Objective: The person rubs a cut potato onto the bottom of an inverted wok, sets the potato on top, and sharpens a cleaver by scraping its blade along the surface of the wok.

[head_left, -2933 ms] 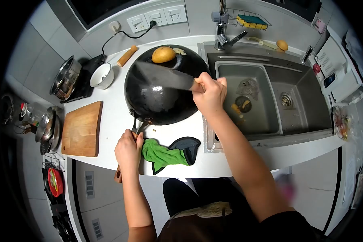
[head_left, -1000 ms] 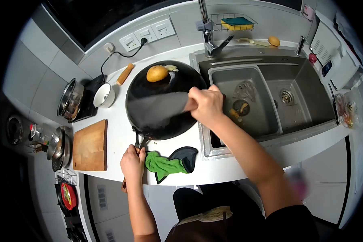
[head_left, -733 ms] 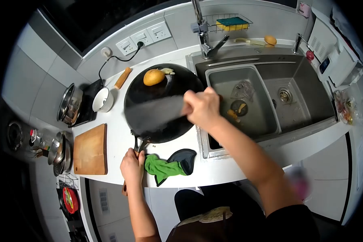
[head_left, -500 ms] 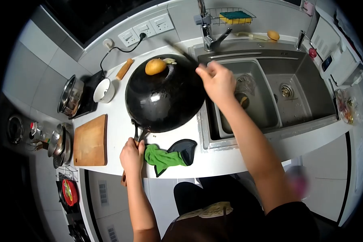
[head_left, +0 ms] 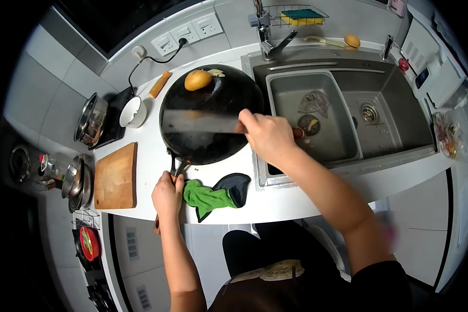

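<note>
A black wok [head_left: 213,148] stands on the white counter, its long handle pointing toward me. My left hand [head_left: 167,196] is wrapped round that handle, and the brown wooden end [head_left: 157,225] shows below the fist. Above the wok, my right hand [head_left: 268,134] grips a cleaver; its broad blade [head_left: 205,122], blurred by motion, points left across the wok. My fingers hide most of the cleaver's handle. A yellow potato-like piece [head_left: 198,80] lies at the wok's far side, beside small pale bits [head_left: 216,73]. Near my left hand is a green and dark grey cloth [head_left: 208,196].
On the left are a wooden cutting board [head_left: 116,176], a white bowl [head_left: 133,112], a glass-lidded pot [head_left: 91,118] and a wooden-handled tool [head_left: 159,85]. To the right lies the sink [head_left: 395,104], with a grey basin [head_left: 296,78] and a faucet [head_left: 268,44].
The cleaver and my right hand have come down and left, and the blade now lies across the view of the wok. My left hand keeps its grip on the handle. The view shifted slightly.
</note>
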Tool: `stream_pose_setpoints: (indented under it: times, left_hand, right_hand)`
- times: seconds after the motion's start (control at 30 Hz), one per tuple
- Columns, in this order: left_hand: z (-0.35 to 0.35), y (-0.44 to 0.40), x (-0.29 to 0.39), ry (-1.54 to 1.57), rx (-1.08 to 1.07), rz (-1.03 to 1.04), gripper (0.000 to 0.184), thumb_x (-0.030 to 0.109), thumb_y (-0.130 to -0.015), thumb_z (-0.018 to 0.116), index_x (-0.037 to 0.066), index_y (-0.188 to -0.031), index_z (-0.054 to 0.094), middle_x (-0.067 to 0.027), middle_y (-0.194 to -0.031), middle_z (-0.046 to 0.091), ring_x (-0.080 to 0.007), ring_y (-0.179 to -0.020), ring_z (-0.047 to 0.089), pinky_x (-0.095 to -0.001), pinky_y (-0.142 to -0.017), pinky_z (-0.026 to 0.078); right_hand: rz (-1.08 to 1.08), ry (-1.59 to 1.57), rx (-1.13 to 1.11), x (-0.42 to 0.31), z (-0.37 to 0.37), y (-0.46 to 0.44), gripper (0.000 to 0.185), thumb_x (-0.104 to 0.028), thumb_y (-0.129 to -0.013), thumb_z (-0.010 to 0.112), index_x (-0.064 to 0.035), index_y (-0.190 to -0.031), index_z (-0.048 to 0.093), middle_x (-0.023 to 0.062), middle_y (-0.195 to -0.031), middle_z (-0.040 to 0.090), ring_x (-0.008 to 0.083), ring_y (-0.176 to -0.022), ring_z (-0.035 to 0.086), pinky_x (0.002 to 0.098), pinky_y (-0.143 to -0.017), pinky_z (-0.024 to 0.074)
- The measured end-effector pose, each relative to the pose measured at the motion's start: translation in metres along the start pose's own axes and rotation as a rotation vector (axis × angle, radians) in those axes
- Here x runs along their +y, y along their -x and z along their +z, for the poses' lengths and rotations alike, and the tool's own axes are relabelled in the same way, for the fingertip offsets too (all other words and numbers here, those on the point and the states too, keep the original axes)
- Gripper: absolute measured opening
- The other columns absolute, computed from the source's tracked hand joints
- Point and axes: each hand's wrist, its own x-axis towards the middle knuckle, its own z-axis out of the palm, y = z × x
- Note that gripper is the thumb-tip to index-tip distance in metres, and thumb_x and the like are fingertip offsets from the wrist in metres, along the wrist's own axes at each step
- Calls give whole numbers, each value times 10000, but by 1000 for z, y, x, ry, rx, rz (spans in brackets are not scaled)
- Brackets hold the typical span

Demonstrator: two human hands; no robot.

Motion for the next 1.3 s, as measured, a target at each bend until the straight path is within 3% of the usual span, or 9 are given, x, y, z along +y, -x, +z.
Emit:
stream_pose_setpoints:
  times: [0.13, 0.3, 0.37, 0.43, 0.7, 0.9, 0.97, 1.1, 1.3]
  left_hand:
    - [0, 0, -1, 7, -8, -1, 362, 341, -887, 599, 4, -790, 513, -182, -775, 627, -390, -730, 608, -455, -659, 471]
    - [3, 1, -4, 40, 40, 42, 348, 314, -894, 599, 0, -775, 510, -200, -744, 612, -407, -698, 590, -466, -640, 451]
    - [5, 0, -4, 19, 35, 34, 347, 314, -893, 600, 0, -776, 510, -197, -743, 612, -406, -702, 591, -463, -640, 452]
    - [3, 1, -3, 32, 31, 37, 345, 314, -892, 601, 0, -777, 513, -195, -743, 612, -404, -702, 592, -463, -640, 453]
    - [3, 1, -3, 29, 35, 35, 354, 332, -879, 610, 4, -776, 524, -186, -753, 623, -396, -698, 604, -455, -641, 474]
    - [4, 2, -7, 57, 17, 55, 354, 333, -878, 611, 4, -775, 528, -184, -746, 623, -390, -694, 606, -455, -643, 475]
    - [3, 0, -7, 49, 22, 50, 357, 338, -878, 611, 6, -776, 529, -185, -743, 622, -389, -694, 605, -456, -642, 473]
    - [5, 0, -7, 66, -1, 36, 360, 345, -873, 616, 10, -772, 528, -189, -737, 619, -389, -698, 604, -458, -641, 470]
    - [3, -1, -6, 31, -2, 31, 359, 340, -874, 618, 12, -760, 526, -182, -739, 622, -390, -695, 601, -456, -640, 468]
  right_hand:
    - [-31, 79, 12, -2, 5, 4, 130, -112, -814, 588, -79, -894, 491, 94, -628, 604, 264, -566, 650, 384, -484, 506]
    - [195, 68, -31, 19, 3, 4, 123, -93, -797, 609, -85, -829, 490, 75, -631, 631, 265, -572, 653, 394, -508, 510]
    - [163, 122, -20, 9, 5, 4, 113, -82, -793, 597, -84, -835, 493, 74, -614, 620, 275, -555, 644, 397, -501, 508]
    - [40, 128, 2, -3, 4, 5, 175, -199, -848, 620, -75, -841, 496, 100, -605, 617, 280, -546, 654, 385, -473, 509]
    - [147, 142, -24, 4, 4, 5, 129, -55, -768, 603, -73, -824, 488, 96, -600, 621, 295, -544, 639, 409, -495, 512]
    - [229, 82, -17, 27, 6, 5, 84, -136, -831, 587, -83, -857, 528, 103, -620, 640, 293, -573, 670, 419, -494, 519]
    - [244, 61, 4, 23, 3, 4, 53, -72, -805, 573, -84, -809, 521, 102, -650, 658, 311, -579, 661, 435, -513, 519]
    - [34, 117, 24, -2, 15, 6, 111, -137, -820, 592, -73, -872, 518, 103, -631, 634, 294, -559, 660, 402, -500, 524]
    - [202, 147, -21, 17, 6, 6, 95, -140, -827, 582, -75, -852, 517, 113, -631, 648, 299, -559, 660, 405, -506, 527]
